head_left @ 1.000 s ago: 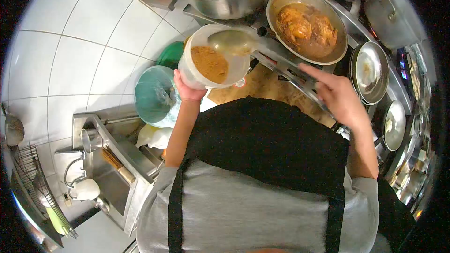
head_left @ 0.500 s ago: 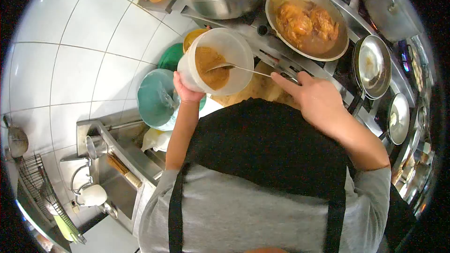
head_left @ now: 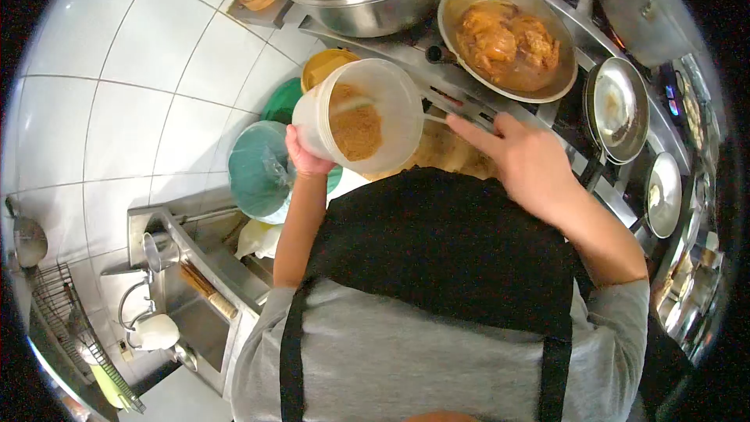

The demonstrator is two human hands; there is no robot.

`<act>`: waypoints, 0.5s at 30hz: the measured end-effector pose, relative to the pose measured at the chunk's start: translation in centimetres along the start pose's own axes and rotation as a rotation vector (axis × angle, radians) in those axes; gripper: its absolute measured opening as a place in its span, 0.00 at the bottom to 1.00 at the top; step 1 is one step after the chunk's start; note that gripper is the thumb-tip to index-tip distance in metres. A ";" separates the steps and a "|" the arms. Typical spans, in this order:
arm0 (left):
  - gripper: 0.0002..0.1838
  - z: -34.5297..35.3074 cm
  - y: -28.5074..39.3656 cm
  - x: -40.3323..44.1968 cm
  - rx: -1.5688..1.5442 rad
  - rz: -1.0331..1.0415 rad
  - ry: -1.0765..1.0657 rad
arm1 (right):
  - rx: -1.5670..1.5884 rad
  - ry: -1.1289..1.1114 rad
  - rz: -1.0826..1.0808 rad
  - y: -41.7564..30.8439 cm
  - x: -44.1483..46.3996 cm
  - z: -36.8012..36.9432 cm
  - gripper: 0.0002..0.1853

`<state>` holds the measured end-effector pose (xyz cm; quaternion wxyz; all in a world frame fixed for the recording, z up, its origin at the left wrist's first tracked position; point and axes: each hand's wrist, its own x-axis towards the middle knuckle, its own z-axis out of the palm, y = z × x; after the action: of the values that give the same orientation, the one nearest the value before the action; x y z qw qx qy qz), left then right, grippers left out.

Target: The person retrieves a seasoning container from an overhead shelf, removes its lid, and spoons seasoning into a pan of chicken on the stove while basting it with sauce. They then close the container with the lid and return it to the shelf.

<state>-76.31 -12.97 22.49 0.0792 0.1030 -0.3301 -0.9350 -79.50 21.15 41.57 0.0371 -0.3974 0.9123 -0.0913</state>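
My left hand grips a translucent white plastic tub from its left side, tilted so that its mouth faces me. Brown powder lies against the tub's bottom and lower wall. My right hand is closed on the handle of a metal spoon, forefinger stretched along it. The spoon's bowl end is inside the tub, blurred and pale. Up and to the right of my right hand, a wide pan on the stove holds browned meat in sauce.
A big steel steamer pot stands above the tub. Left of the tub are a teal bucket and a yellow container. Smaller pans line the stove at right. A sink with a brush is at lower left.
The spoon's bowl has shifted up inside the tub, away from the powder's middle, and its handle now slips behind the tub's rim. The tub has turned slightly and dropped a little.
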 end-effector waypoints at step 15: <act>0.38 -0.4 -1.2 0.1 -0.041 -0.079 0.021 | 0.003 -0.153 0.108 -0.1 0.2 1.4 0.29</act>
<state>-76.36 -12.33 21.38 0.0476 0.1243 -0.3057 -0.9428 -79.41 20.78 40.25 0.1121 -0.3533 0.9269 -0.0598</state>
